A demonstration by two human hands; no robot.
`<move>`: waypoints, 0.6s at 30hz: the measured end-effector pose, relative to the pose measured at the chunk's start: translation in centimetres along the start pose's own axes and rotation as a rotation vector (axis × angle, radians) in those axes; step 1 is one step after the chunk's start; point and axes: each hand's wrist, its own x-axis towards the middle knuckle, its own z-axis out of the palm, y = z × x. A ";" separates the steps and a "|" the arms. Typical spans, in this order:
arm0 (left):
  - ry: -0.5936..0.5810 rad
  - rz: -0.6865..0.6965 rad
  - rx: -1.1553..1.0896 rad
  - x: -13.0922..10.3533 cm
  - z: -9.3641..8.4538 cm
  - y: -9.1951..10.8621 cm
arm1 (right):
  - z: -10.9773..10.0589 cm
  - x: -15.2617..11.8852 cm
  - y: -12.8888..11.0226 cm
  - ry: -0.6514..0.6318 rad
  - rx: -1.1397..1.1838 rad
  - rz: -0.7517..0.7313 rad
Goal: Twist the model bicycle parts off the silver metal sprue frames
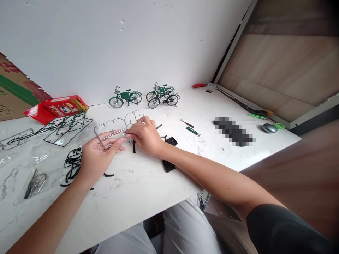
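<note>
A silver-grey plastic parts frame (112,121) is held up over the white table, both hands on it. My left hand (102,151) grips its lower left side between thumb and fingers. At the frame's middle, the fingers of my right hand (144,135) pinch close to my left fingertips; any small part between them is too small to tell. Below my right hand lies a black strip part (134,147). Black parts on a frame (72,158) lie left of my left wrist, and a black tray-like piece (168,165) is partly behind my right forearm.
Model bicycles (125,98) stand along the wall. Green and black frames (67,130), a red packet (62,107) and a bag of small parts (36,184) are at the left. A screwdriver (187,123), green tweezers (192,131) and a mouse (269,128) lie at the right.
</note>
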 end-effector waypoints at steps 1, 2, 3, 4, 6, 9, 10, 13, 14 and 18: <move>-0.001 -0.030 -0.003 0.0 0.0 0.0 | 0.0 0.0 0.0 0.001 0.015 -0.007; -0.001 -0.057 -0.001 0.1 0.0 0.1 | -0.1 -0.1 -0.1 -0.002 0.023 -0.020; -0.002 -0.079 0.001 0.1 0.0 0.1 | -0.1 -0.1 -0.1 -0.009 0.026 -0.035; 0.000 -0.093 0.000 0.2 0.0 0.0 | -0.1 -0.2 -0.2 -0.016 0.026 -0.047; 0.004 -0.111 0.000 0.3 0.0 -0.2 | -0.2 -0.2 -0.2 -0.029 0.020 -0.055; 0.021 -0.146 0.015 0.4 0.0 -0.5 | -0.2 -0.3 -0.5 -0.024 0.026 -0.036; 0.031 -0.158 0.015 0.4 0.0 -0.6 | -0.2 -0.4 -0.6 -0.020 0.030 -0.031; 0.073 -0.188 -0.035 0.3 0.1 -0.6 | -0.4 -0.5 -0.8 0.003 0.054 -0.042; 0.091 -0.192 -0.062 0.3 0.2 -0.4 | -0.4 -0.5 -0.8 0.014 0.072 -0.057; 0.122 -0.173 -0.151 0.5 0.3 0.1 | -0.3 -0.3 -0.3 0.027 0.183 -0.139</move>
